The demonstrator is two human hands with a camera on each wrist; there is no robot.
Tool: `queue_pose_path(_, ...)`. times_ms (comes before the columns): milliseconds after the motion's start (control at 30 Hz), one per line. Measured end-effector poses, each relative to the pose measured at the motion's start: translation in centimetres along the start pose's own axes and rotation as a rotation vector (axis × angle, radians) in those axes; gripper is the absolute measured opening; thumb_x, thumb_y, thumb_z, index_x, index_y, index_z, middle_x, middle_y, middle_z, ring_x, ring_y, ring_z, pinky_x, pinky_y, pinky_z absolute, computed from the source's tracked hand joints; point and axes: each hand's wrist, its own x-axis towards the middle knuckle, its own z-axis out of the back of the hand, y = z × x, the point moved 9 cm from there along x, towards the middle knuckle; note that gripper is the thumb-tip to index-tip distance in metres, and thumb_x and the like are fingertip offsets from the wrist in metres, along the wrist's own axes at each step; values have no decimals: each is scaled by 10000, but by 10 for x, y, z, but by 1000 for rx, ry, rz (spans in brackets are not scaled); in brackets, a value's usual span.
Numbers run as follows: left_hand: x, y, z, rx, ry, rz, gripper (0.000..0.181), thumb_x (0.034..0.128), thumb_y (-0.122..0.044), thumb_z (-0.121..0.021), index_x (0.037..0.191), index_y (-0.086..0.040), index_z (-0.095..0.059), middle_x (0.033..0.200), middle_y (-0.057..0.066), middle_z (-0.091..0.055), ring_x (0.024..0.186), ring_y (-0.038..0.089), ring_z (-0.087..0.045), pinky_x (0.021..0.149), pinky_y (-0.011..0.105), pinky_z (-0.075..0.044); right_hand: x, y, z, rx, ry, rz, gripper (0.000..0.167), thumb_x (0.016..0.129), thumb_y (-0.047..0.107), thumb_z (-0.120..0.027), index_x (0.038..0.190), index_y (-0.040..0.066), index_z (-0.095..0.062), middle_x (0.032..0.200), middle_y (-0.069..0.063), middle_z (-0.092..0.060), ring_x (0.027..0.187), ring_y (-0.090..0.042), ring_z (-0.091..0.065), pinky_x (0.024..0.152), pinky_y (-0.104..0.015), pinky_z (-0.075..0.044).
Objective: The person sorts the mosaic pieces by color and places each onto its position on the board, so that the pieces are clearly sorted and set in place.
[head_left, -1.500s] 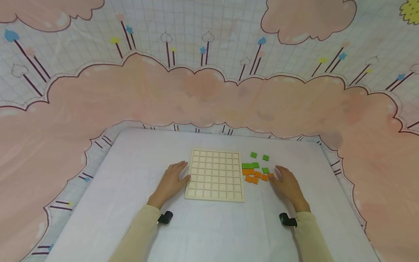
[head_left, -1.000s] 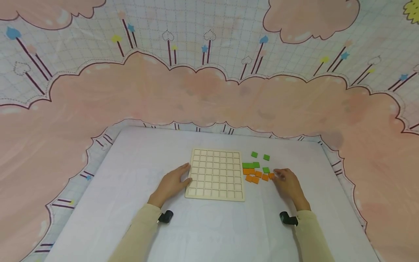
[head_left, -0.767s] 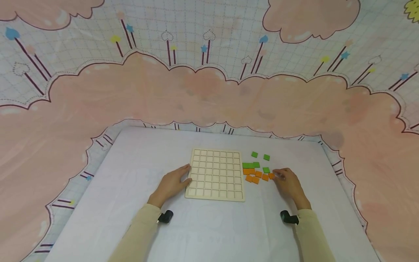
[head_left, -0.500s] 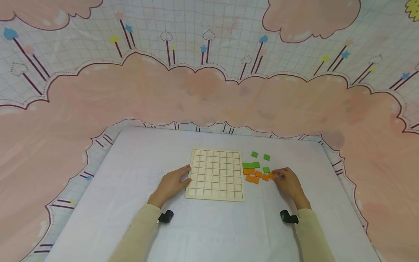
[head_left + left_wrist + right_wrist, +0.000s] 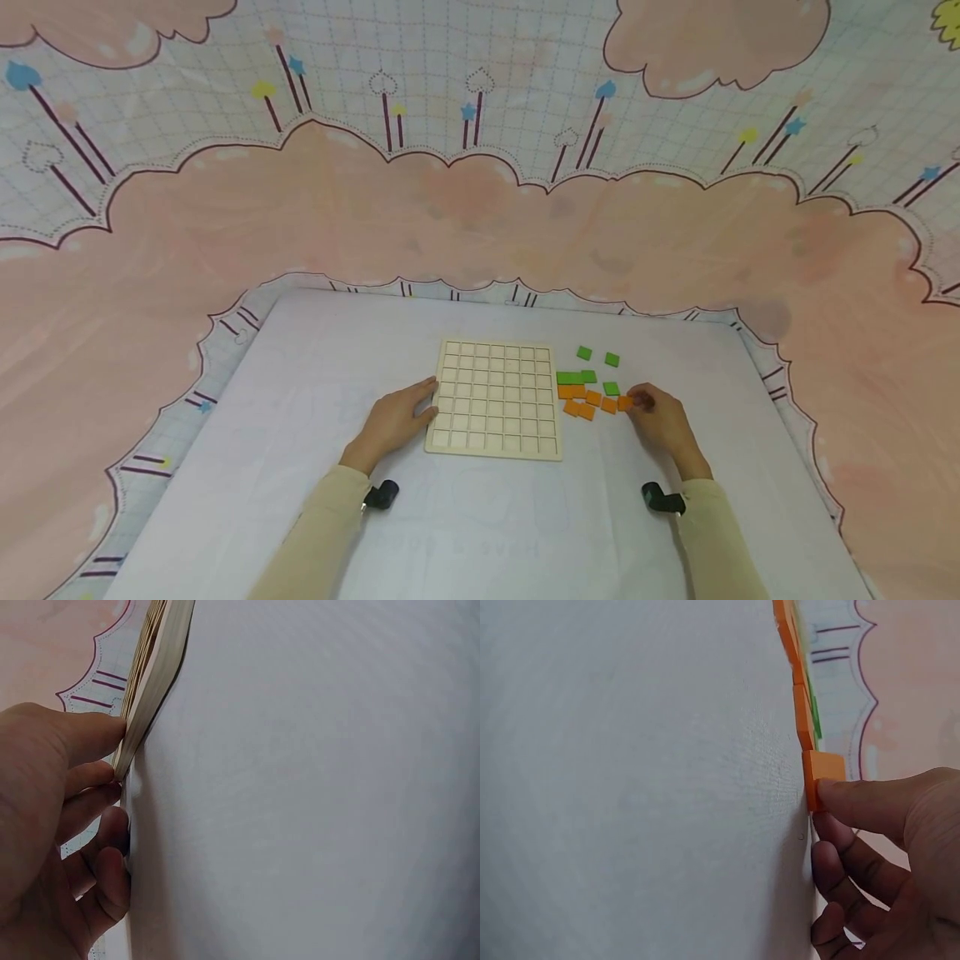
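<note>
My left hand (image 5: 390,423) rests at the left edge of a pale wooden grid board (image 5: 492,400); in the left wrist view its thumb and fingertips touch the rim of the board (image 5: 154,686). To the board's right, my right hand (image 5: 663,421) pinches an orange square tile (image 5: 626,403) between thumb and fingers. Seen from the right wrist, that orange tile (image 5: 827,774) is tilted up under the thumb, in line with other orange tiles (image 5: 802,716) lying flat. The index finger is mostly hidden behind the tile.
Several orange tiles (image 5: 586,412) and several green tiles (image 5: 588,377) lie loose beside the board's right edge. Farther back is another green tile (image 5: 612,360). A white cloth covers the table (image 5: 480,525), and a patterned pink cloth (image 5: 480,225) surrounds it.
My right hand has drawn its fingers together on the rightmost orange tile, which has shifted slightly right. The left hand has settled slightly closer against the board edge.
</note>
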Motion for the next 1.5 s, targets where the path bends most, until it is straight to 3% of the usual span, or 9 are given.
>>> queue_pose_path(233, 1, 0, 1, 5, 2, 8, 544, 973, -342, -605, 1455, -122, -483, 1529, 8, -460, 1377, 276, -486, 1128, 468, -419, 0, 0, 0, 29, -6, 10, 203, 937, 67, -599, 1136, 37, -623, 1049, -165, -643, 953, -289, -580, 859, -406, -498)
queue_pose_path(533, -1, -1, 2, -11, -10, 5, 533, 966, -319, -616, 1443, -110, -498, 1518, 23, -475, 1366, 291, -497, 1121, 476, -425, 0, 6, 5, 53, -29, 25, 230, 976, 99, -559, 1198, 58, -604, 1158, -206, -632, 1070, -362, -603, 963, -522, -519)
queue_pose_path(633, -2, -1, 1, -16, -11, 8, 535, 966, -320, -618, 1443, -111, -498, 1518, 23, -474, 1369, 292, -494, 1122, 477, -424, 0, 12, 6, 65, -43, 40, 218, 985, 108, -570, 1192, 58, -614, 1174, -206, -627, 1063, -361, -611, 890, -458, -569)
queue_pose_path(800, -2, 2, -3, -10, -9, 16, 532, 969, -321, -614, 1445, -115, -496, 1523, 19, -469, 1374, 287, -489, 1126, 472, -420, -2, 22, 6, 111, -70, 85, 205, 977, 85, -587, 1174, 32, -616, 1131, -202, -627, 1005, -343, -627, 682, -250, -584)
queue_pose_path(933, -1, 1, -3, -8, -18, 11, 528, 965, -314, -624, 1439, -115, -505, 1516, 20, -477, 1368, 287, -496, 1124, 473, -423, -2, 30, 4, 140, -86, 125, 196, 972, 67, -588, 1161, 29, -623, 1108, -192, -636, 1000, -334, -643, 657, -187, -561)
queue_pose_path(1133, 0, 0, -3, 9, -24, 9, 529, 964, -314, -625, 1437, -110, -506, 1515, 21, -480, 1367, 285, -497, 1121, 473, -426, 0, 43, -3, 149, -99, 163, 198, 969, 53, -583, 1158, 19, -633, 1100, -200, -669, 1003, -332, -654, 795, -354, -601)
queue_pose_path(1233, 0, 1, -5, 2, -13, 19, 533, 968, -323, -618, 1445, -118, -497, 1522, 13, -469, 1377, 278, -487, 1130, 468, -417, 1, 46, -9, 143, -87, 140, 202, 976, 64, -576, 1166, 30, -636, 1111, -189, -679, 1027, -318, -643, 888, -441, -576)
queue_pose_path(1500, 2, 2, -6, 9, -20, 14, 541, 965, -324, -622, 1448, -118, -493, 1522, 17, -470, 1374, 283, -490, 1125, 475, -420, 7, 59, -22, 259, -59, 120, 232, 966, 90, -607, 1185, 14, -629, 1163, -201, -670, 1059, -330, -642, 926, -456, -558)
